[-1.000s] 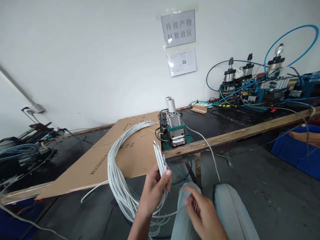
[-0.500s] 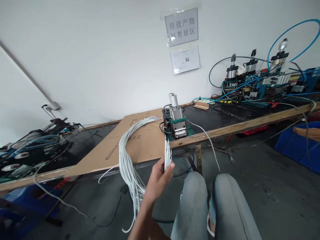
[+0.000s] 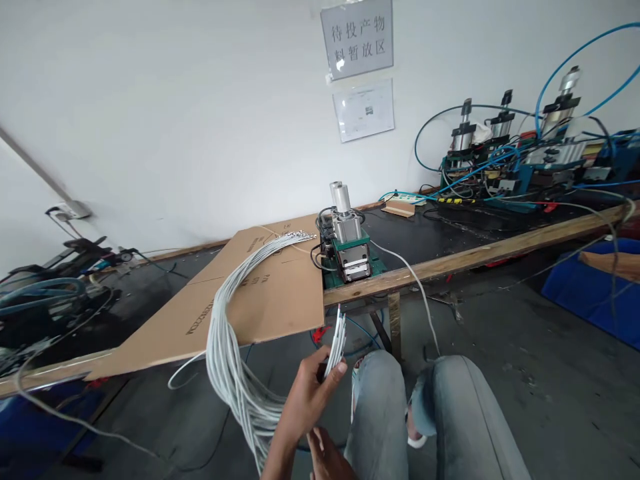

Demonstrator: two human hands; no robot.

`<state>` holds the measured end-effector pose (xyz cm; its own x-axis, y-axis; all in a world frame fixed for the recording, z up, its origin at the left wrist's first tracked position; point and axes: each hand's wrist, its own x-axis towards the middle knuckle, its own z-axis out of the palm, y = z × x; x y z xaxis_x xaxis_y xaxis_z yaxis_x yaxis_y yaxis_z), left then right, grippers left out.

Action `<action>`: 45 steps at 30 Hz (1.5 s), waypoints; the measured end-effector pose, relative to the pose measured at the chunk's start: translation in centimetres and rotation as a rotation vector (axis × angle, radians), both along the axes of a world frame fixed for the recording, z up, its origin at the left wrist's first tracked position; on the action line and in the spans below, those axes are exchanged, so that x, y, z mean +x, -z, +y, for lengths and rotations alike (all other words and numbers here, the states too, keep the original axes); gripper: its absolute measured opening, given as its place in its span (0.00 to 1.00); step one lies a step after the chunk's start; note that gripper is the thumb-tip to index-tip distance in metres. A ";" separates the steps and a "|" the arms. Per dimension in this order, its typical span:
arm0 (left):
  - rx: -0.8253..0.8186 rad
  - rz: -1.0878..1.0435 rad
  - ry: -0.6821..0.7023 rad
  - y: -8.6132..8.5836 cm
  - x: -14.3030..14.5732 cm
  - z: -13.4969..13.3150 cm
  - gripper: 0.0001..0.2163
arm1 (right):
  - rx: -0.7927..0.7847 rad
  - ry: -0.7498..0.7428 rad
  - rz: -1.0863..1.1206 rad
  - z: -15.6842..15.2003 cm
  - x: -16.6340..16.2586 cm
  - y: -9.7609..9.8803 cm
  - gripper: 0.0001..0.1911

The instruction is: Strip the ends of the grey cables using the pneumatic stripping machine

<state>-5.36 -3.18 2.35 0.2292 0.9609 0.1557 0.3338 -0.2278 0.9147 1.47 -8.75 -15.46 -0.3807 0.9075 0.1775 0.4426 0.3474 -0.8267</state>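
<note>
The bundle of white cables [image 3: 235, 333] drapes from the cardboard sheet [image 3: 270, 300] on the workbench [image 3: 500, 250], hangs below the bench edge in a loop, and rises again to my left hand [image 3: 307, 393]. I have that hand closed around the near cable ends [image 3: 339, 337], thumb against fingers, so the ends stand up as a tight fan just below the bench edge, under the small green pneumatic machine [image 3: 350, 250]. My right hand [image 3: 327, 457] sits directly beneath the left, at the bottom of the view; only part of it shows, and I cannot tell how far open it is or whether it holds anything. My knees in light jeans [image 3: 425, 413] lie to the right of both hands. The far cable ends rest on the cardboard, just left of the green machine. Further right of the machine along the bench stand more pneumatic units [image 3: 520, 160] with blue hoses. On the wall above the machine hangs a grey sign [image 3: 357, 39].
</note>
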 end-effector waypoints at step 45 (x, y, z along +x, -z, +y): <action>0.252 0.109 -0.212 -3.1 4.6 5.9 0.13 | -0.251 0.025 0.914 13.6 13.2 -18.6 0.19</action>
